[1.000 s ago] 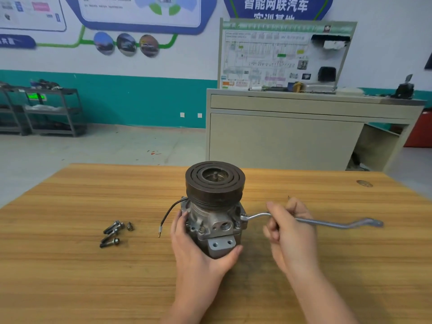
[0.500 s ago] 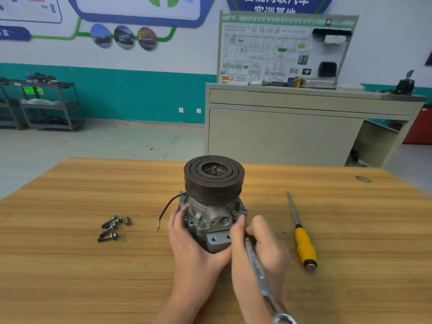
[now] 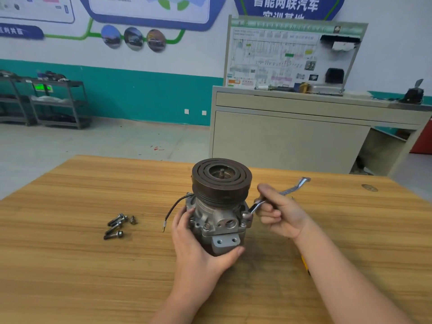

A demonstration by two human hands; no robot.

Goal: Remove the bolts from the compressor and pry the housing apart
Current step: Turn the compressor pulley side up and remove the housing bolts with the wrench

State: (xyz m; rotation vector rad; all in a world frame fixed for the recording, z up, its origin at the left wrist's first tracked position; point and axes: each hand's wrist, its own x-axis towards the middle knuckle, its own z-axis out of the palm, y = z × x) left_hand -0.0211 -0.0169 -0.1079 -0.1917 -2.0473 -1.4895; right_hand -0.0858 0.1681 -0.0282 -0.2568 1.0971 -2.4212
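The compressor stands upright on the wooden table, dark pulley on top, grey housing below, a black wire curling off its left side. My left hand grips the housing from the front and left. My right hand holds a silver offset wrench; its near end sits on a bolt at the housing's right flange, and the handle points up and to the right. Several removed bolts lie loose on the table to the left.
A yellow screwdriver handle peeks out from under my right forearm. Behind the table stands a beige cabinet with a wiring display board. Metal shelves stand against the teal wall at far left.
The wrench handle swung from pointing toward me to pointing away and right, its near end staying at the right flange. My right hand moved up and right with it. My left hand kept its hold.
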